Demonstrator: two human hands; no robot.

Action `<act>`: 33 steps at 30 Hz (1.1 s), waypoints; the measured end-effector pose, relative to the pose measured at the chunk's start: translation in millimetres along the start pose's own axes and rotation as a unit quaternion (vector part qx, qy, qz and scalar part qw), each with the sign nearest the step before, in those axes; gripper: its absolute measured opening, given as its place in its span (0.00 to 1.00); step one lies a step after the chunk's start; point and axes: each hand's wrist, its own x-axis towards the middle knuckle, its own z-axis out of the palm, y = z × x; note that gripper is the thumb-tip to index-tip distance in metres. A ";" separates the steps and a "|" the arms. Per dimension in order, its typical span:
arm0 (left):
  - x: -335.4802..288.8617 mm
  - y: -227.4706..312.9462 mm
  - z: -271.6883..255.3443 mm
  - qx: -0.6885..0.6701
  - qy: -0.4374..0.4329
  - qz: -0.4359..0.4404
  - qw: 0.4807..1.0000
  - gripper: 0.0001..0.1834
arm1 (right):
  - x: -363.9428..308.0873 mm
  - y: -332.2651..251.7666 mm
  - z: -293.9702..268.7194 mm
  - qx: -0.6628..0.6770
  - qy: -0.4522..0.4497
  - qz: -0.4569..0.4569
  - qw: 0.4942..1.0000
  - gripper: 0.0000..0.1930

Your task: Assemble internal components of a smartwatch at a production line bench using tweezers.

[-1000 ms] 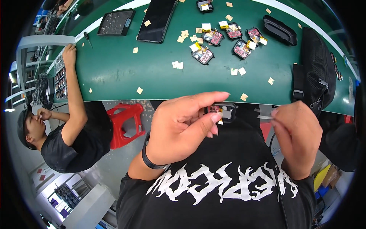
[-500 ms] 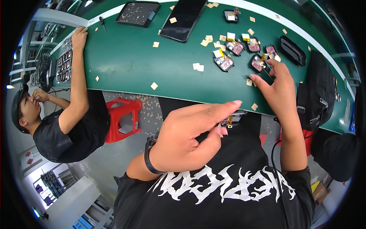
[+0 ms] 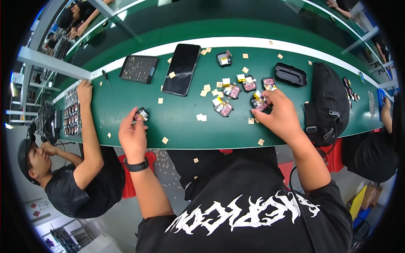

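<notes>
My left hand (image 3: pixel 133 134) is over the left part of the green table (image 3: pixel 126 95). Its fingertips pinch a small black device housing (image 3: pixel 142 114) with a circuit board inside. My right hand (image 3: pixel 282 114) has its thumb and fingers closed around another open housing (image 3: pixel 259 103), which shows a reddish board and yellow tape. Close by lie several similar housings, among them one (image 3: pixel 223 108) with a white battery flipped out on yellow tape, one (image 3: pixel 232 91) behind it, and one (image 3: pixel 249 83) farther back. A single housing (image 3: pixel 224 59) sits apart at the back.
Small tan square pieces (image 3: pixel 207 87) are scattered about. A black phone (image 3: pixel 182 69), a black parts tray (image 3: pixel 139 68) and a screwdriver (image 3: pixel 106 77) lie at the back left. An oval black tray (image 3: pixel 291 75) and a black bag (image 3: pixel 331 103) stand right. A co-worker (image 3: pixel 63 177) sits left.
My left hand has swung from in front of my chest out to the table's left, carrying a housing. My right hand has closed around a housing in the group. The view has shifted.
</notes>
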 end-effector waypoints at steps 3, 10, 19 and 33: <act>18.7 -2.9 -8.1 0.224 0.047 0.110 0.967 0.20 | -5.1 2.0 -6.4 0.096 -0.017 0.044 0.994 0.27; -91.3 117.5 91.3 -0.318 -0.264 -0.005 0.911 0.31 | -31.4 -46.2 -23.9 0.305 -0.039 0.102 0.946 0.30; -109.2 151.2 123.7 -0.498 -0.447 -0.184 0.720 0.26 | -55.2 -32.6 -49.5 0.352 -0.040 0.020 0.935 0.23; -130.3 168.2 130.7 -0.175 -0.292 0.209 0.917 0.20 | -83.1 -19.4 -89.4 0.302 -0.106 -0.070 0.945 0.15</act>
